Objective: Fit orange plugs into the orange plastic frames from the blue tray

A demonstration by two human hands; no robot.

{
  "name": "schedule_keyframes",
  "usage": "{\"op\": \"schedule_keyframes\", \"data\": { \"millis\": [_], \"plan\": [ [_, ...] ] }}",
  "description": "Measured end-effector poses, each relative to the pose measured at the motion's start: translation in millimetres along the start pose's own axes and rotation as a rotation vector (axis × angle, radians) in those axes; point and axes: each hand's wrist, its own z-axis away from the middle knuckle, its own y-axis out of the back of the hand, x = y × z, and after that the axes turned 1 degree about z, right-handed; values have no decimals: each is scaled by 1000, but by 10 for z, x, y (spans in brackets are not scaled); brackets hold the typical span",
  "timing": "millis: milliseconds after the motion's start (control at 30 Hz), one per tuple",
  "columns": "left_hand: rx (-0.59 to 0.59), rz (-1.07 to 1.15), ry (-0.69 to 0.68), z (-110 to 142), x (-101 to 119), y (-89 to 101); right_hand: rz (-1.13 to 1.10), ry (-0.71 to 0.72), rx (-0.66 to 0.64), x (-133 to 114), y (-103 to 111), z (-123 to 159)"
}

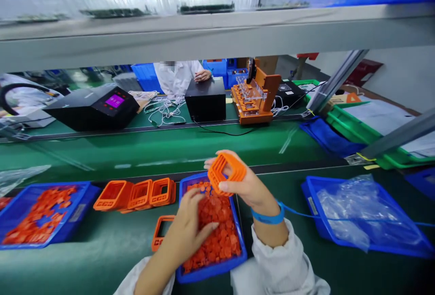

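My right hand (249, 184) is closed around a small stack of orange plastic frames (238, 168), held up over the far right part of a blue tray (240, 236). Small orange-red plastic pieces (219, 222) fill that tray. My left hand (190, 222) is over the tray's left side with its fingers apart and nothing visible in them. Partly behind the left wrist, a single orange frame (157, 236) lies on the green table. Further back on the left, several stacked orange frames (131, 195) stand in a row.
At the left is another blue tray (79, 209) of orange pieces. A blue tray (311, 195) with clear plastic bags stands at the right. An orange fixture (254, 100) and black boxes (205, 104) sit beyond the green belt. Across it, a person (176, 77) in white. A blue cord runs from my right wristband.
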Motion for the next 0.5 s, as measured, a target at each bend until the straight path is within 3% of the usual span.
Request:
{"op": "schedule_keyframes", "data": {
  "millis": [100, 167, 333, 433, 500],
  "plan": [
    [-415, -180, 101, -22, 103, -152, -37, 91, 85, -79, 58, 15],
    [-528, -257, 133, -81, 172, -172, -66, 117, 82, -96, 34, 12],
    [-528, -249, 160, -192, 192, -127, -131, 171, 31, -71, -33, 3],
    [-405, -43, 106, -243, 160, 13, -146, 202, 24, -77, -26, 2],
    [-255, 184, 36, -309, 161, 182, -127, 214, 31, -95, -16, 4]
  ]
}}
